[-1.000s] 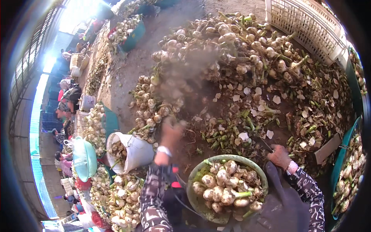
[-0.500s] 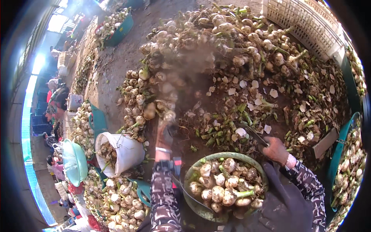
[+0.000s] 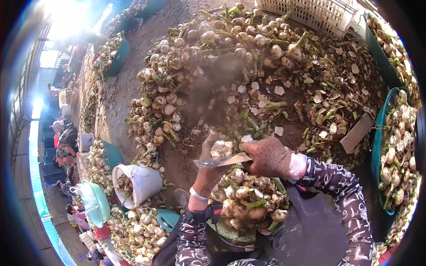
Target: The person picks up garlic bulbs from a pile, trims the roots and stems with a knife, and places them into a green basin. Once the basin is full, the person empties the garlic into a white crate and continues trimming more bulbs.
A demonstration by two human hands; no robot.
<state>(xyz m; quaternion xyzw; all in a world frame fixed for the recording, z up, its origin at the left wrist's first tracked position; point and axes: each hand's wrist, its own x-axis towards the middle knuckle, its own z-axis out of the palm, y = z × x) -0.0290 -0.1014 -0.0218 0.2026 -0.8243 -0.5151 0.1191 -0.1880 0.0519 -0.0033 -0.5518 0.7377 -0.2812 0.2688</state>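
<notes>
My left hand, in a brown work glove, is closed around a pale garlic bulb above the bucket. My right hand, gloved as well, grips a short knife by its handle. The blade points left, level across the near side of the bulb and in front of my left fingers. Whether its edge touches the bulb, I cannot tell. Just below both hands, a round green bucket between my legs holds many dirty garlic bulbs with cut green stems.
Beyond my hands lies a heap of unpeeled garlic, with stem and root trimmings on the right. A tipped white bucket and green tubs of bulbs flank me. A slatted crate stands far right. Several people are at far left.
My left hand has come back from the heap with a bulb, to above the bucket. My right hand has swung the knife leftward to that bulb. The whole view has shifted somewhat.
</notes>
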